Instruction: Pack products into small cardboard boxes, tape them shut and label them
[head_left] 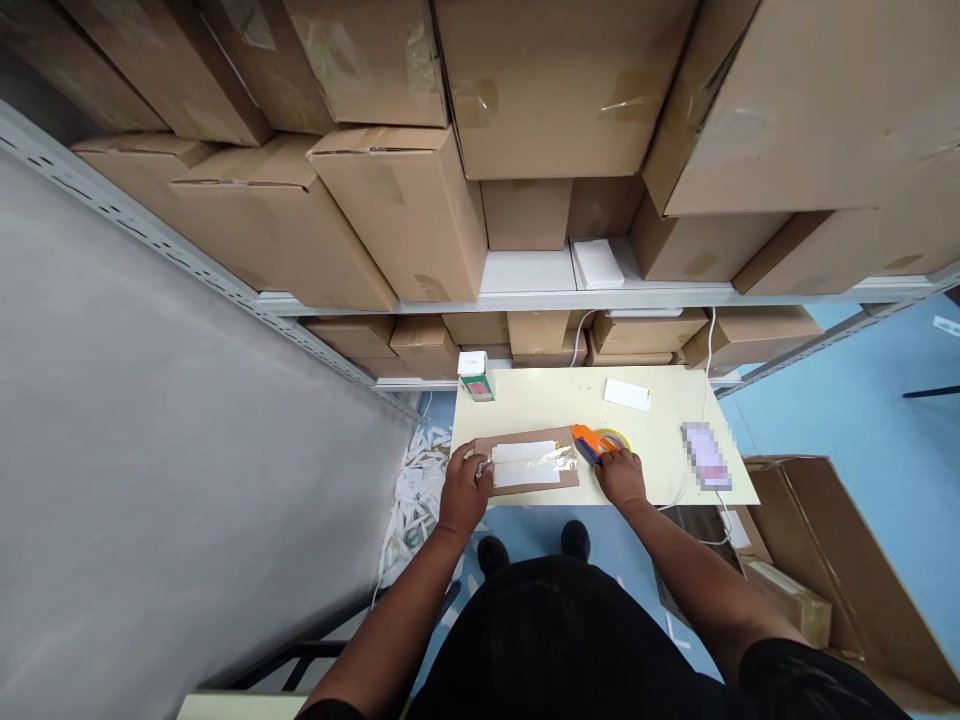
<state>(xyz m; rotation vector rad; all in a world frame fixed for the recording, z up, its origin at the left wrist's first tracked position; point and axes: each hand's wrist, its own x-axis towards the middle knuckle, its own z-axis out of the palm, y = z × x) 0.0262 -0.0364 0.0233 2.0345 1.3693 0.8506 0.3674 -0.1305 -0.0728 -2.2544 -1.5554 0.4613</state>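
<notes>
The person is standing at the near edge of a small pale table; the flat brown package is lying on its near left part, with a white label under a shiny strip of clear tape. The left hand is resting palm down and open on the package's left end, pinning it; the right hand is closing around the orange tape dispenser, which is touching the package's right end.

The strip is already looking wrinkled, so I judge that any pull at an angle is risking more creases or tape folding onto itself; with only one hand pinning it, the package could be sliding right with the dispenser; the dispenser's cutting edge is working close to the fingers. The blurred flat object and white cable are sitting near the right edge, where an elbow could be knocking them off.

A small green and white box is standing at the far left corner and a white card is lying further right; printing on the box, card and label is too small to read.
</notes>
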